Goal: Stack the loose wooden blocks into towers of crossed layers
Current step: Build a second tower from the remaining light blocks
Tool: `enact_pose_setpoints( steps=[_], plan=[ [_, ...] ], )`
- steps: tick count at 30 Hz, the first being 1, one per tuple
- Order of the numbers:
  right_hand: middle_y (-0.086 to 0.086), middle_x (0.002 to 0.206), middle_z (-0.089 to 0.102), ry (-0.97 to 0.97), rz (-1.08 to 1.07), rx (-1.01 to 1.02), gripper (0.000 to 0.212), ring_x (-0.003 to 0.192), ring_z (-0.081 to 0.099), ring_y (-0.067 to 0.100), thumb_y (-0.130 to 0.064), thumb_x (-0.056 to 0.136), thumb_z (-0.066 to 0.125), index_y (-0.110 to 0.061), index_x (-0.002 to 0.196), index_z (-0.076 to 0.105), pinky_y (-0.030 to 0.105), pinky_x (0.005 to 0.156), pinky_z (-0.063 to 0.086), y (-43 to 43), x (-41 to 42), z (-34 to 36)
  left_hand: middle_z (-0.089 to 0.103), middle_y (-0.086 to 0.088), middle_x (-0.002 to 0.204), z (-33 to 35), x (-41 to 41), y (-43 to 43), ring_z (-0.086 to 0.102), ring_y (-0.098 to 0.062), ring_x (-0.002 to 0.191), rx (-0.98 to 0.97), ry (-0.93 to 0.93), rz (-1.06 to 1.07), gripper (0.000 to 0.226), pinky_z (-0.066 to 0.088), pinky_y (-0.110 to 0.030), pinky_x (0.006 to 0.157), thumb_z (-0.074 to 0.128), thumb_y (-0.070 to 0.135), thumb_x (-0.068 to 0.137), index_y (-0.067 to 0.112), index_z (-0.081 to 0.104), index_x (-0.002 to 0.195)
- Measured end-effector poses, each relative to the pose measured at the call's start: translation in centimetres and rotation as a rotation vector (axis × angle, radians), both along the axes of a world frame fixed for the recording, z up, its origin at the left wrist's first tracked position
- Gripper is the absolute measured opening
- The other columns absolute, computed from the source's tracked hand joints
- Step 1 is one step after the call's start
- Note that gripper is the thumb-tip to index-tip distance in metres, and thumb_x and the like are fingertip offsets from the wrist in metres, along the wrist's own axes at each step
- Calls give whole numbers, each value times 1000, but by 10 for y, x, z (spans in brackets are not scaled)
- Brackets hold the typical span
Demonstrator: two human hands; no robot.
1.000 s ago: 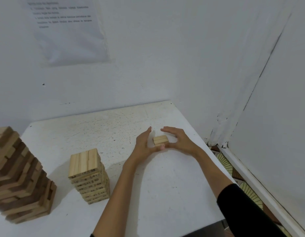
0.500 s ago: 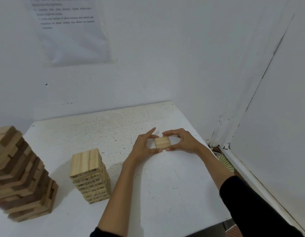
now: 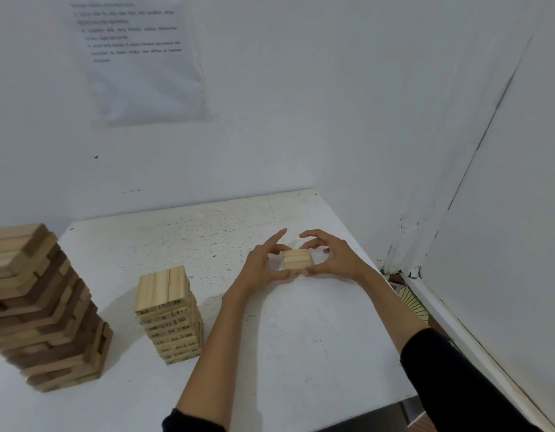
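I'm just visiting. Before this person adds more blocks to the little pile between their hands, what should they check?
1. Top blocks of the small pile lie flush, side by side: ok.
2. Left hand and right hand hold its sides: ok.
3. What lies under that top layer: cannot tell, the hands hide it.
4. Pile stands apart from the pale tower: ok.
5. Two-tone tower squared up: not ok, its layers are staggered.
6. Loose blocks ready for the next layer: cannot tell, none in view.
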State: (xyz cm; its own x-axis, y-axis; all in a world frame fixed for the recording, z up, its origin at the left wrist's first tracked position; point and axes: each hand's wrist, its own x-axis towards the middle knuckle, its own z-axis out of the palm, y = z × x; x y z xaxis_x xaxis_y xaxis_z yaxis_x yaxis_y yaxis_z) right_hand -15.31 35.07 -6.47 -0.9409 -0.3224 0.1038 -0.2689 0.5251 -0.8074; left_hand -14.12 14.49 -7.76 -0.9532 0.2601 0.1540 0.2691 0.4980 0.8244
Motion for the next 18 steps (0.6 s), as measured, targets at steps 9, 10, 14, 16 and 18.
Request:
enact_pose_setpoints(
  steps=[9, 10, 14, 16, 18],
  plan=[
    [-16, 106, 66, 190, 33, -45, 72, 110, 55, 6, -22, 65, 85, -36, 124, 47, 27, 98, 37, 10, 15, 78, 60, 17, 111, 79, 15, 7, 50, -10, 109, 15, 255, 5, 88, 38, -34, 98, 79, 20, 71, 30, 30, 144],
    [-15, 106, 66, 222, 39, -54, 73, 111, 55, 7, -22, 65, 85, -35, 125, 46, 26, 99, 36, 11, 18, 88, 59, 16, 112, 90, 18, 7, 50, -10, 110, 7, 285, 1, 88, 38, -34, 99, 79, 21, 72, 30, 29, 144],
    [-13, 106, 66, 326, 72, -65, 75, 113, 55, 3, -25, 65, 84, -33, 129, 45, 33, 106, 34, 7, 34, 125, 58, 14, 115, 133, 36, 2, 46, -13, 109, -110, 397, -13, 88, 37, -34, 99, 77, 25, 74, 27, 26, 146],
    [-13, 106, 66, 363, 92, -66, 76, 113, 55, 2, -27, 65, 84, -32, 129, 44, 38, 109, 32, 1, 41, 138, 59, 10, 120, 151, 45, -5, 46, -13, 110, -163, 422, -14, 87, 37, -33, 99, 76, 25, 75, 26, 25, 146],
    [-15, 106, 65, 387, 105, -59, 77, 112, 56, 0, -33, 64, 82, -35, 129, 42, 40, 110, 31, -9, 47, 146, 58, 9, 122, 165, 54, -14, 46, -12, 111, -192, 422, -11, 86, 37, -34, 101, 76, 24, 75, 26, 26, 145]
  ],
)
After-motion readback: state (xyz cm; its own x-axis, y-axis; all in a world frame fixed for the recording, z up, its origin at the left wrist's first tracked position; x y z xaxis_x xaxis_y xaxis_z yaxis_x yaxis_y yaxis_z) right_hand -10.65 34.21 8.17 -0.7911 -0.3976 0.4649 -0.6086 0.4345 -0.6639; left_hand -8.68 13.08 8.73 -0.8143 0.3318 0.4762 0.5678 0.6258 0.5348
